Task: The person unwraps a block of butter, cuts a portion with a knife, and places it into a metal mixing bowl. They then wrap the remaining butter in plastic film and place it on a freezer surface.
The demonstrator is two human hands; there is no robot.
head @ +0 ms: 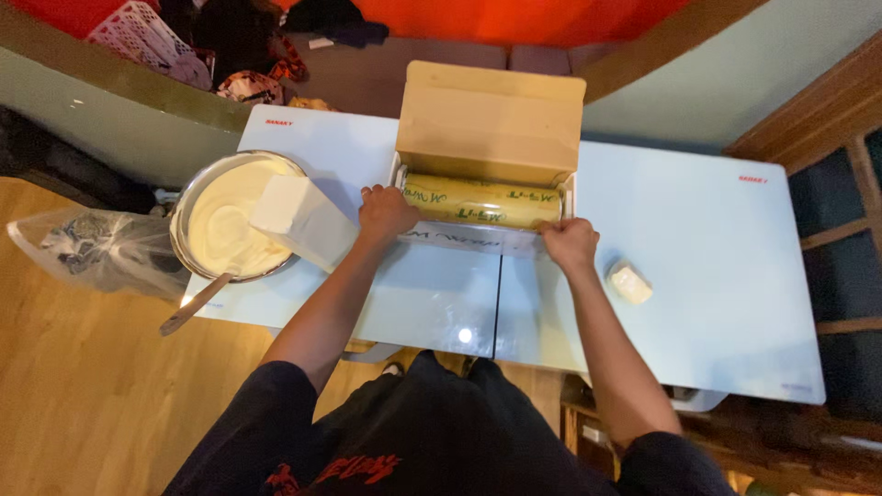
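Note:
An open cardboard box (490,124) lies on the white table (726,239), its lid folded back. Inside it rests a yellowish roll of cling film (482,201). My left hand (385,213) grips the box's front left corner by the roll's end. At the front right corner my right hand (570,243) pinches the front edge of the box, where a strip of film seems to lie. Both arms reach forward from my dark-clothed body.
A metal bowl of white cream (232,219) with a utensil handle (193,305) sits at the table's left. A white block (303,220) stands beside it. A small wrapped pale lump (630,283) lies right of my right hand. A clear plastic bag (96,248) rests on the wooden floor.

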